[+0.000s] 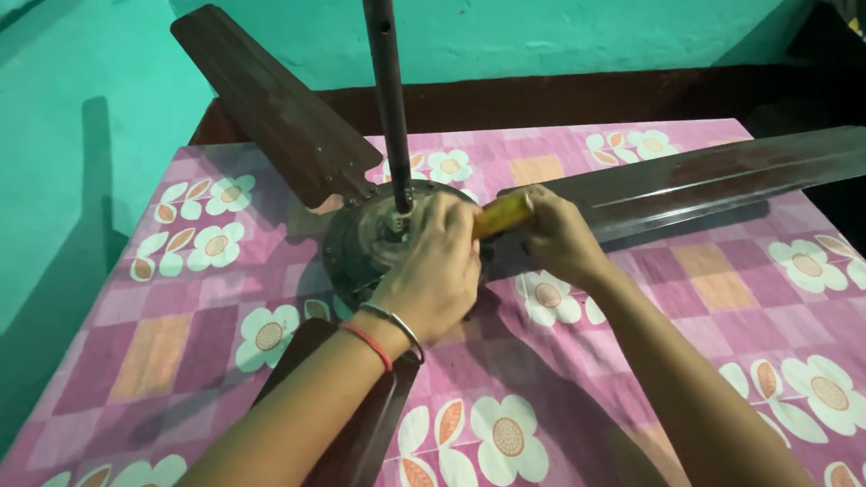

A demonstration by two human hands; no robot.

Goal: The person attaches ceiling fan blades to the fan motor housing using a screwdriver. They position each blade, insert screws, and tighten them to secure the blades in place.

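At the far left a turquoise wall (39,197) borders the bed's pink patchwork sheet (158,331) with its white flower prints. On that sheet lies a brown ceiling fan, its motor hub (358,248) left of middle, one blade (269,108) pointing up-left, another blade (349,429) running toward the viewer beneath the left forearm. The dark down rod (386,86) stands upright from the hub.

The left hand (435,273), two bangles at its wrist, lies over the hub's right side, fingers curled down on the housing; whether they grip anything small underneath cannot be told. Just beside it, the right hand (558,236) has its fingers closed round a yellow tool handle (501,214), apparently a screwdriver, whose tip is hidden behind the left hand at the hub. The third blade (739,175) stretches away right.

To work well here, I judge the left hand should press the hub firmly so it cannot turn, while the right keeps the tool straight in line with the fastener.
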